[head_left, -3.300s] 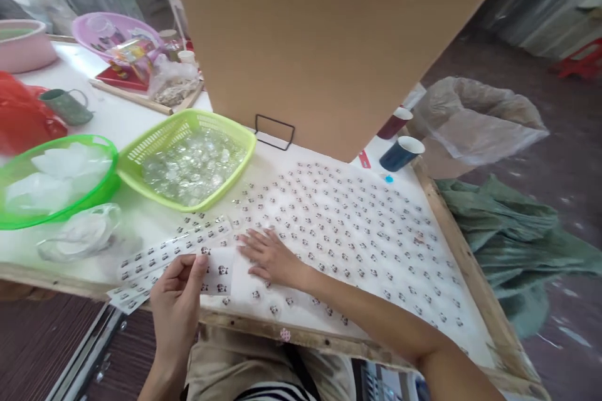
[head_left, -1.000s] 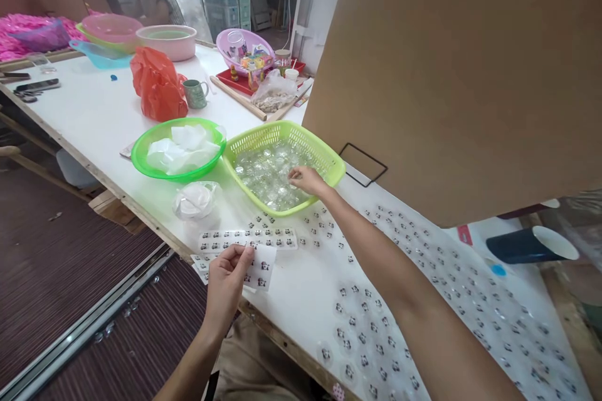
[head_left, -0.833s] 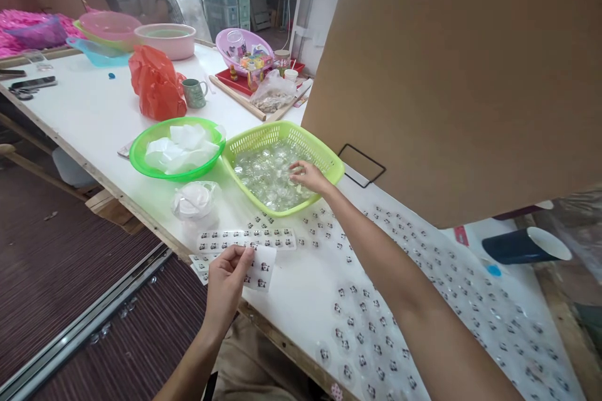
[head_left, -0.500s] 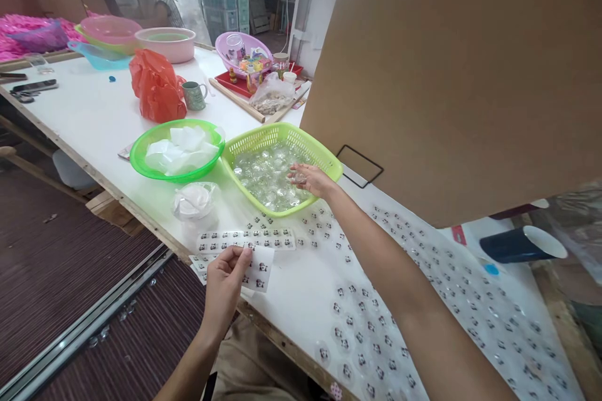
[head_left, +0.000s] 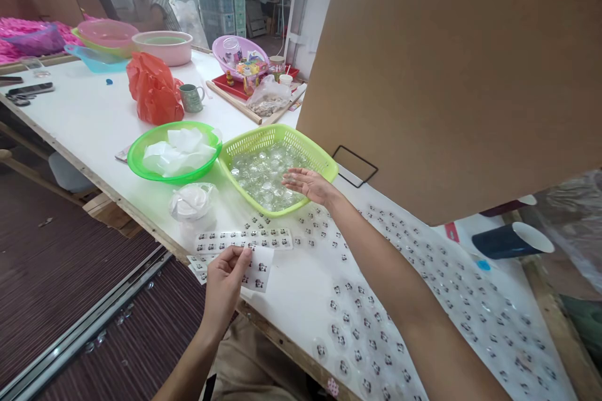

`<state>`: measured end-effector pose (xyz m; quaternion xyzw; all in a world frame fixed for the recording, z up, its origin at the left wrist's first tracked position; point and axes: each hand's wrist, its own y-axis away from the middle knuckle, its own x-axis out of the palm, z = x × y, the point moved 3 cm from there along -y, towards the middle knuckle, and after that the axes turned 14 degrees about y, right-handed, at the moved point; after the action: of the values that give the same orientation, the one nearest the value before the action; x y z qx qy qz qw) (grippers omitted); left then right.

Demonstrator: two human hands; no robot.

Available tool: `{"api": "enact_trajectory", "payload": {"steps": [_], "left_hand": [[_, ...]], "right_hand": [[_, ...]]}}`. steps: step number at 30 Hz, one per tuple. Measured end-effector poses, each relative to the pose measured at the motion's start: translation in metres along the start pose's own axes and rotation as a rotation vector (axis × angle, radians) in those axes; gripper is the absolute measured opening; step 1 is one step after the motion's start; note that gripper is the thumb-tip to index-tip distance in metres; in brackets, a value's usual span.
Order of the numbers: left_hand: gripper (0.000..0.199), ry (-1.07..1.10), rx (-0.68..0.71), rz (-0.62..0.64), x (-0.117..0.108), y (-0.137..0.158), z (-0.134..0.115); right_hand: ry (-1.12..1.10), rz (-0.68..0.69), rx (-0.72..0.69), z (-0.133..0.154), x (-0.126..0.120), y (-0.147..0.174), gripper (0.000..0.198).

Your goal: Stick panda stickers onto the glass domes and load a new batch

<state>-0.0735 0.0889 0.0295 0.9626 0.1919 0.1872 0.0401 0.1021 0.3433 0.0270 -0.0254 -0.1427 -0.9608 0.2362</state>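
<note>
My left hand [head_left: 227, 279] pinches a white sticker sheet [head_left: 261, 269] printed with small black-and-white panda figures, near the table's front edge. Just behind it lie another sticker strip [head_left: 273, 239] and part of a further sheet [head_left: 196, 268]. My right hand [head_left: 313, 187] reaches over the near right side of a yellow-green basket [head_left: 324, 169]; its fingers are stretched out. Many clear, shiny round pieces [head_left: 263, 169] fill the basket, and I cannot make out whether a fingertip touches one. Rows of clear discs with panda stickers [head_left: 371, 344] lie under and beside my right forearm.
A green bowl [head_left: 134, 163] of white paper scraps and a plastic-wrapped white roll [head_left: 192, 202] stand left of the basket. Behind are a red bag [head_left: 153, 91] and a mug [head_left: 191, 98]. A large cardboard panel [head_left: 446, 88] leans in from the right. Another person [head_left: 150, 6] sits at the back.
My right hand stays over the basket, its fingers now straighter and more stretched out. The view has shifted slightly. My left hand still grips the sticker sheet in the same place.
</note>
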Motion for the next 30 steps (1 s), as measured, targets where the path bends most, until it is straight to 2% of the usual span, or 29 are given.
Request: {"api": "enact_trajectory", "payload": {"steps": [6, 15, 21, 24, 27, 30], "left_hand": [[0.035, -0.008, 0.019, -0.012, -0.001, -0.001, 0.002], [0.034, -0.014, 0.021, 0.002, -0.004, -0.002, 0.007], [0.032, 0.014, 0.004, 0.008, -0.005, -0.002, 0.010], [0.033, 0.002, 0.005, 0.006, -0.005, -0.003, 0.010], [0.033, -0.007, 0.010, -0.009, -0.006, -0.003, 0.007], [0.032, -0.009, 0.010, -0.021, -0.010, 0.000, 0.001]], "right_hand": [[-0.077, 0.034, -0.012, -0.002, 0.001, 0.002, 0.007], [-0.196, -0.016, 0.022, -0.005, 0.001, 0.001, 0.009], [-0.261, -0.043, 0.001, -0.001, 0.003, -0.002, 0.003], [-0.291, -0.077, -0.005, 0.004, 0.007, 0.002, 0.009], [-0.197, -0.087, -0.031, 0.010, 0.014, 0.020, 0.013], [0.028, 0.089, -0.046, 0.007, 0.024, 0.056, 0.014]]}}
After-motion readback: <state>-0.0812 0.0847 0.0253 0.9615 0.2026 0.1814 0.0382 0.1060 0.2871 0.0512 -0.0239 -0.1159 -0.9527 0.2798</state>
